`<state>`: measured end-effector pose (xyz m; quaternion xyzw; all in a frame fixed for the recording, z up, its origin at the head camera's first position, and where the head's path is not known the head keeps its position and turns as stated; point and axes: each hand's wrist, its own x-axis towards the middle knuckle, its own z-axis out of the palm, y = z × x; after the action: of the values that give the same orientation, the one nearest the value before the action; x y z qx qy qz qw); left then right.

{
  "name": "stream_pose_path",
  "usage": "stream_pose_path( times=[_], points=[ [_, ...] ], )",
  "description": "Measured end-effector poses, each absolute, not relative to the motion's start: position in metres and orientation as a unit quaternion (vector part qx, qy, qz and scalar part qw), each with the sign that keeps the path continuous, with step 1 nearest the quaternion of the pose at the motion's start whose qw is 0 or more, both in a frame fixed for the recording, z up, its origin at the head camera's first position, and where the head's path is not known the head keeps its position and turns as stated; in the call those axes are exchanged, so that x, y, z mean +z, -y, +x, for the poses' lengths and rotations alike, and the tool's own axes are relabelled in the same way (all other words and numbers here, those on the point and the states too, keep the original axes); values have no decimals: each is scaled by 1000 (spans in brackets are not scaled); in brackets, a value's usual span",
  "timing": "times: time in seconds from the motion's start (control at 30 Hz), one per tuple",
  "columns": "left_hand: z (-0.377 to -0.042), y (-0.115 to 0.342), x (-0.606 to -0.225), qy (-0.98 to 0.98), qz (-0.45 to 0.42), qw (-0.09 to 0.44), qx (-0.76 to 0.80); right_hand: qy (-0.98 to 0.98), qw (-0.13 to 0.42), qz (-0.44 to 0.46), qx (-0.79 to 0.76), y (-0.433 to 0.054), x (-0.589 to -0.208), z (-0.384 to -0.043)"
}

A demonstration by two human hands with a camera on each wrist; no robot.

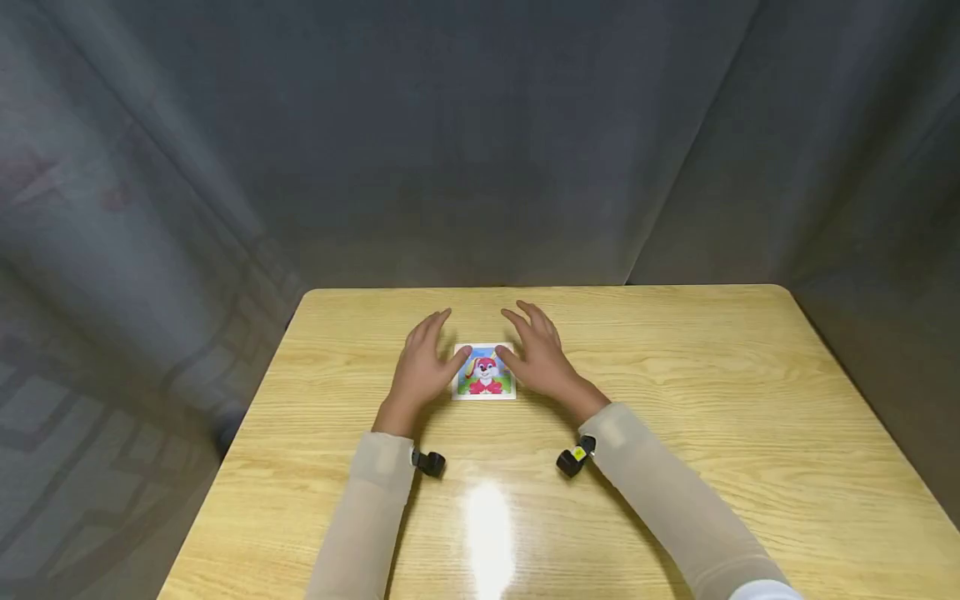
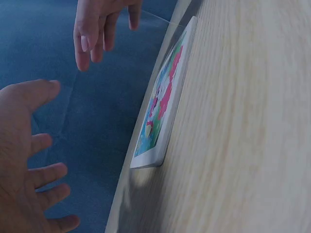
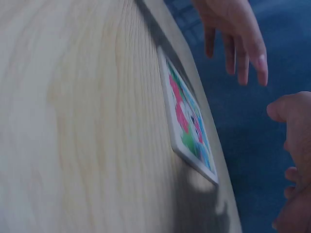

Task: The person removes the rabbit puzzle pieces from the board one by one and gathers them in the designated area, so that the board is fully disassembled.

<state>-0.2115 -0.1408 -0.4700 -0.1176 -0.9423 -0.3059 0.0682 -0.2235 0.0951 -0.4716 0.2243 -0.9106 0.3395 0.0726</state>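
Note:
A small square picture puzzle or board (image 1: 484,375) with a pink cartoon rabbit and a white border lies flat on the wooden table. On its left side hovers my left hand (image 1: 423,367), fingers spread and gently bent, thumb over the upper left corner in the head view. My right hand (image 1: 542,358) mirrors it on the right, its thumb over the upper right corner. Both wrist views show the board (image 2: 163,99) lying apart from the hands, with air between them and the left hand (image 2: 29,165) and right hand (image 3: 296,160). Neither hand holds anything.
The light wooden table (image 1: 712,400) extends to both sides, with its far edge a short way behind the board. Grey curtains (image 1: 465,142) hang behind and beside it. Each wrist wears a small black camera (image 1: 429,463). A bright reflection lies on the tabletop near the front.

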Motion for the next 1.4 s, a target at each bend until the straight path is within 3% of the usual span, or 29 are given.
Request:
stream_pose_path(
  times=[0.27,0.77,1.4],
  points=[
    [-206,140,-479,950,-123,4,-288,899,37,205,384,-75,-487,-216],
    [-206,137,-487,944,-137,-38,-296,883,28,184,430,-56,-499,-213],
    [-204,132,-492,958,-135,-24,-252,899,11,198,391,-53,-508,-215]
  ],
)
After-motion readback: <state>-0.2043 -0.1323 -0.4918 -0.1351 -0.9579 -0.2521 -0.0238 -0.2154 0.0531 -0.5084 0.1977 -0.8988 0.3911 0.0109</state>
